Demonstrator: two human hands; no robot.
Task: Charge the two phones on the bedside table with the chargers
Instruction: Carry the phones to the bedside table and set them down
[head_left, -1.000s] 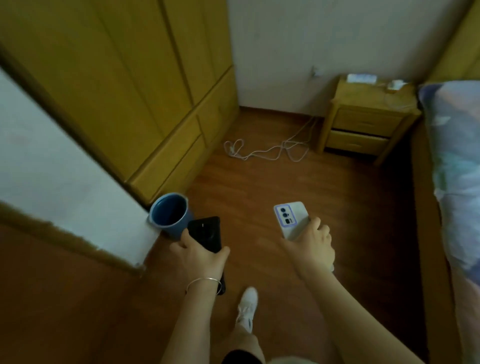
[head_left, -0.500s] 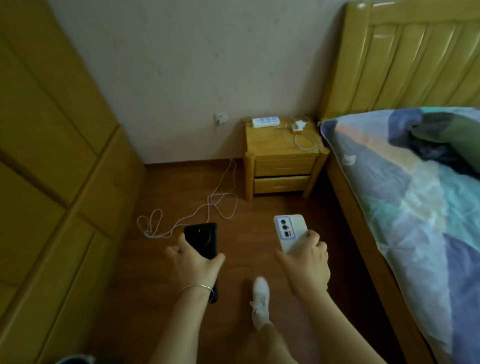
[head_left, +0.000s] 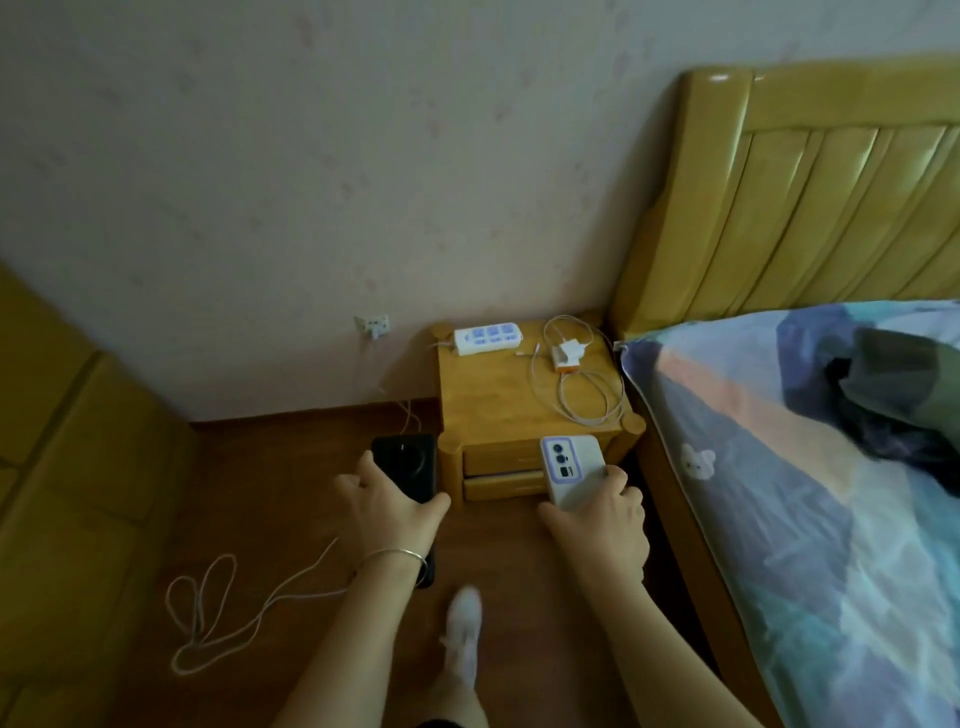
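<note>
Bedside table (head_left: 498, 415) looms nearer; left hand (head_left: 395, 512) still grips black phone (head_left: 408, 467), right hand (head_left: 597, 519) white phone (head_left: 571, 470).

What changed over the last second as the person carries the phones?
The person has walked up to the bedside table, which now sits just ahead of both hands; the blue bucket has left view. Unchanged: left hand holds the black phone, right hand the white phone; power strip and chargers lie untouched.

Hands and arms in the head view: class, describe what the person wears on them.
Both forearms are bare, with no sleeves in view. The left hand has a thin silver bangle at the wrist. The right hand wears nothing visible: no ring, watch or glove.
</note>
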